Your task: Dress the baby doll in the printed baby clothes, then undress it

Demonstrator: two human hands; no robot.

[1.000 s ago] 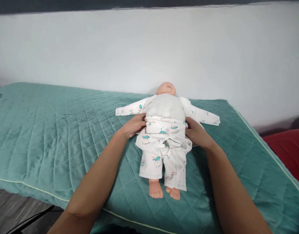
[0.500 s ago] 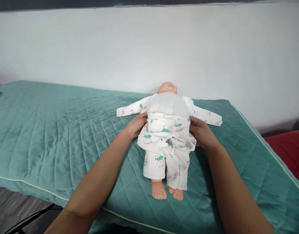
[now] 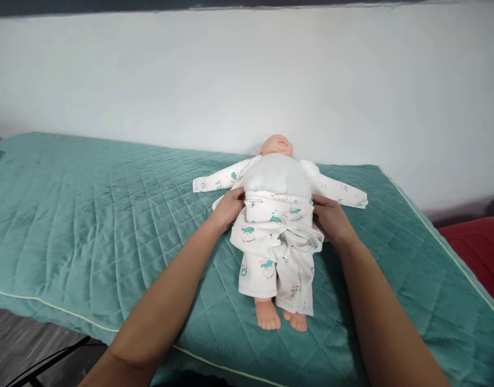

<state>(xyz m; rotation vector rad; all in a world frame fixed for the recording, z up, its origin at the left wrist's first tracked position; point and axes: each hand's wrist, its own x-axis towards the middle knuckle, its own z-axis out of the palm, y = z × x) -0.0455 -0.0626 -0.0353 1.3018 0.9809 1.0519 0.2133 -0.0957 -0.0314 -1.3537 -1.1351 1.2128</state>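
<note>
Your left hand (image 3: 229, 209) and right hand (image 3: 332, 217) pinch the patterned trousers (image 3: 263, 215) at either side of the waist, each grip closed (partly hidden), as the doll (image 3: 277, 174) lies on its back on the green cover (image 3: 121, 226). The trousers look drawn up, the shirt (image 3: 219, 181) sleeved but apparently unfastened. Bunched folds could hinder you; a wall (image 3: 247, 80) stands beyond, red furniture (image 3: 476, 258) at right.

There are two hands (image 3: 229, 209) (image 3: 331, 219), one doll (image 3: 276, 145) with two bare feet (image 3: 268, 316), two printed sleeves (image 3: 218, 177), one pair of trousers (image 3: 263, 231) with two legs (image 3: 258, 279), one green quilted cover (image 3: 109, 215) and one white wall (image 3: 150, 80).
</note>
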